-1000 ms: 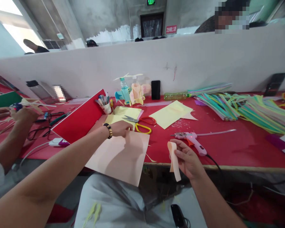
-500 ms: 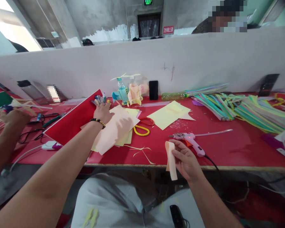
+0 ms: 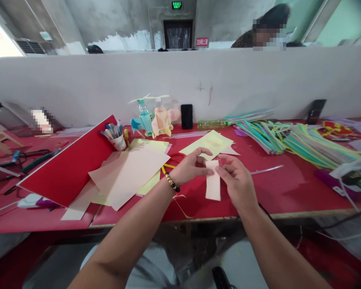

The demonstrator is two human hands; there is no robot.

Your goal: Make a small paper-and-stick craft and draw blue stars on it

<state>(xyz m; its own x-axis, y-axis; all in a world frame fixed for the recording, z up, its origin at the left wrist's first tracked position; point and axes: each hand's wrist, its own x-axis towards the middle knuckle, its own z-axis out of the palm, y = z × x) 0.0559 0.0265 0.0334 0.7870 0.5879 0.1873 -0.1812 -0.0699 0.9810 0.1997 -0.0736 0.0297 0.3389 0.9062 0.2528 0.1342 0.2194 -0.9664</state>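
Both hands meet above the red table (image 3: 288,192) and pinch the top of a small pale pink paper strip (image 3: 213,184), which hangs down between them. My left hand (image 3: 190,166), with a bead bracelet at the wrist, grips the strip's upper left edge. My right hand (image 3: 236,180) grips its upper right edge. A large pale pink sheet (image 3: 129,172) lies to the left on yellow sheets. Yellow-handled scissors (image 3: 168,165) are mostly hidden behind my left hand.
A red board (image 3: 68,168) leans at the left beside a cup of pens (image 3: 115,136). Yellow paper (image 3: 210,142), a bottle craft (image 3: 156,118), a black phone (image 3: 186,116) and piles of coloured strips (image 3: 303,140) lie further back. A white partition wall (image 3: 258,80) stands behind the table.
My left hand left the large pink sheet and came right to the small strip. My right hand lifted the strip up over the table. The view swung left; the glue gun is hidden now.
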